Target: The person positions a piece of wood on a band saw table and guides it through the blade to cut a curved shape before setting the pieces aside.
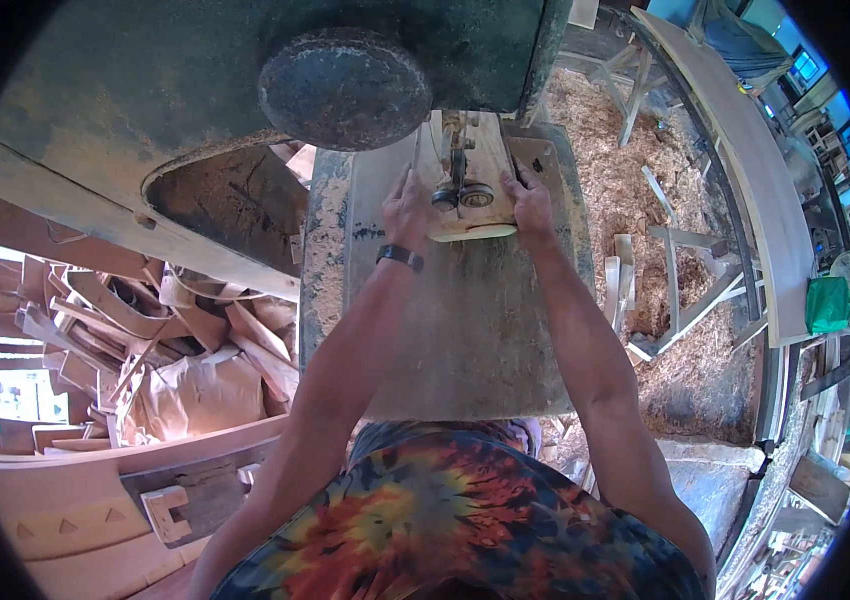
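A pale wooden board (493, 228) lies on the dusty metal table (465, 340) of a large band saw (195, 80). My left hand (405, 210), with a dark band on the wrist, grips its left edge. On the opposite edge, my right hand (531, 205) has its fingers closed around the wood. Between both hands, the saw's blade guide with round rollers (475, 196) sits over the board. The blade itself is too small to make out clearly. The board's far end is partly hidden under the machine's body.
A round metal knob or disc (345, 88) juts out above the table. Wood offcuts (135, 320) pile up at the left. Sawdust (685, 200) and loose wood strips (680, 280) cover the floor at the right, beside a long pale panel (755, 170). A green bag (827, 305) hangs there.
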`<move>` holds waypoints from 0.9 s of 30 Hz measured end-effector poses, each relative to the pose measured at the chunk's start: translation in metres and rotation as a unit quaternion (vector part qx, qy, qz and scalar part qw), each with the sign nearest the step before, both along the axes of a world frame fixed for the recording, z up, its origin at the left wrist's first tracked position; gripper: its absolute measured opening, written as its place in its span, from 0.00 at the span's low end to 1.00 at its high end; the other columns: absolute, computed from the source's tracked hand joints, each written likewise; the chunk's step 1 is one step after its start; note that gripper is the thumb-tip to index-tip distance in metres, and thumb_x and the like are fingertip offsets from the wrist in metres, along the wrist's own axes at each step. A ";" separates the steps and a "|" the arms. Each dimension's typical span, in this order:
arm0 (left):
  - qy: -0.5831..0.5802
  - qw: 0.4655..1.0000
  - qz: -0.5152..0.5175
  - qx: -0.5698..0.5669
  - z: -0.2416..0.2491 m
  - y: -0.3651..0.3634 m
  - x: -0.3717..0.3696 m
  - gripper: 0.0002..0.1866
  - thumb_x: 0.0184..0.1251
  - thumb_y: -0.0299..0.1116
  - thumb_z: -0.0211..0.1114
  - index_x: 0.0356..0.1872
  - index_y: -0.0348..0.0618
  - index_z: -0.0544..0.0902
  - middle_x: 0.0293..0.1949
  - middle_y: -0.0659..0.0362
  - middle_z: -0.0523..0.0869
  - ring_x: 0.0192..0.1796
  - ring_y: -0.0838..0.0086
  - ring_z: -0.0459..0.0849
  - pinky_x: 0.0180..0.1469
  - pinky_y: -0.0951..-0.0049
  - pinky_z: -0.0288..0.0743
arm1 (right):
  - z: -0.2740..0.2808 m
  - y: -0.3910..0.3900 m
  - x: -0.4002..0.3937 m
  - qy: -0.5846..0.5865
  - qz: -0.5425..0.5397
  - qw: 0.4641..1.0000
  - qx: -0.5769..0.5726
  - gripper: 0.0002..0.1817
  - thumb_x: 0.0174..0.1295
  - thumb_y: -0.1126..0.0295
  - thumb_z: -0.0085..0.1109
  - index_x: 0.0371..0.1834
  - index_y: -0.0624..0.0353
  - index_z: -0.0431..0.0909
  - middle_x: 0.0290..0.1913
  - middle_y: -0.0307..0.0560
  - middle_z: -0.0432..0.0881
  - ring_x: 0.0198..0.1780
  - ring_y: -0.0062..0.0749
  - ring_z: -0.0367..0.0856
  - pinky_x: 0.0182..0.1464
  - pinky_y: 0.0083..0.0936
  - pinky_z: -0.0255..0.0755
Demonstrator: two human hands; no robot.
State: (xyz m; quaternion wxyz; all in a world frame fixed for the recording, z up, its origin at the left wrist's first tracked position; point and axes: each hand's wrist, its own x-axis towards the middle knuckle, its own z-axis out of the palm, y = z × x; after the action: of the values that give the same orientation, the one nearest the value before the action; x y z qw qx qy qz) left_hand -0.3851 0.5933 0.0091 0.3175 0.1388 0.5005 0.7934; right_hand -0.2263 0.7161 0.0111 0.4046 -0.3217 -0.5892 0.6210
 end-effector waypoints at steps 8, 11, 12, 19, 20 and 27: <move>-0.024 1.000 0.002 -0.010 0.009 0.023 -0.013 0.25 0.76 0.40 0.64 0.67 0.36 0.78 0.37 0.67 0.84 0.37 0.82 0.80 0.39 0.80 0.74 | -0.003 0.019 -0.017 0.066 0.000 0.996 -0.059 0.28 0.70 0.71 0.63 0.71 0.68 0.71 0.61 0.47 0.82 0.59 0.27 0.78 0.63 0.22 0.70; -0.016 0.998 0.014 -0.058 0.018 0.028 -0.017 0.22 0.72 0.37 0.68 0.61 0.33 0.80 0.41 0.62 0.87 0.41 0.77 0.85 0.41 0.77 0.77 | 0.000 0.024 -0.017 0.080 0.003 0.995 -0.055 0.28 0.69 0.70 0.64 0.71 0.68 0.72 0.60 0.47 0.82 0.58 0.27 0.79 0.62 0.22 0.71; -0.012 0.997 -0.052 -0.064 0.012 0.025 -0.026 0.25 0.73 0.36 0.67 0.66 0.36 0.76 0.52 0.58 0.84 0.51 0.72 0.84 0.51 0.70 0.78 | -0.001 0.024 -0.017 0.070 0.002 0.997 -0.042 0.28 0.68 0.70 0.65 0.70 0.68 0.72 0.60 0.47 0.83 0.57 0.26 0.79 0.62 0.22 0.71; -0.129 0.980 -0.145 0.039 -0.015 0.013 -0.067 0.32 0.74 0.28 0.61 0.77 0.41 0.64 0.68 0.51 0.78 0.63 0.60 0.82 0.63 0.59 0.79 | 0.007 0.021 -0.014 0.057 0.016 0.998 -0.033 0.28 0.68 0.70 0.64 0.70 0.68 0.72 0.60 0.47 0.83 0.58 0.27 0.79 0.63 0.22 0.70; -0.129 0.980 -0.142 0.042 -0.021 0.013 -0.072 0.32 0.74 0.28 0.61 0.77 0.41 0.64 0.68 0.51 0.78 0.63 0.60 0.82 0.63 0.59 0.79 | 0.010 0.020 -0.013 0.044 0.011 0.999 -0.018 0.29 0.68 0.70 0.64 0.71 0.68 0.71 0.61 0.48 0.82 0.59 0.27 0.79 0.64 0.23 0.70; -0.152 0.962 -0.182 0.134 -0.025 -0.027 -0.095 0.30 0.73 0.31 0.62 0.74 0.43 0.68 0.67 0.53 0.78 0.64 0.59 0.81 0.64 0.54 0.78 | -0.006 0.030 -0.013 0.076 0.046 0.995 -0.040 0.31 0.70 0.69 0.62 0.75 0.68 0.67 0.66 0.48 0.78 0.61 0.29 0.77 0.65 0.24 0.70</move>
State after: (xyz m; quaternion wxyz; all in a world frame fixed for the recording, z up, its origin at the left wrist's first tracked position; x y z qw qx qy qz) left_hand -0.4803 0.5668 -0.0156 0.5072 0.1461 0.3013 0.7941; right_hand -0.2397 0.7459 0.0052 0.4060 -0.2625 -0.5457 0.6844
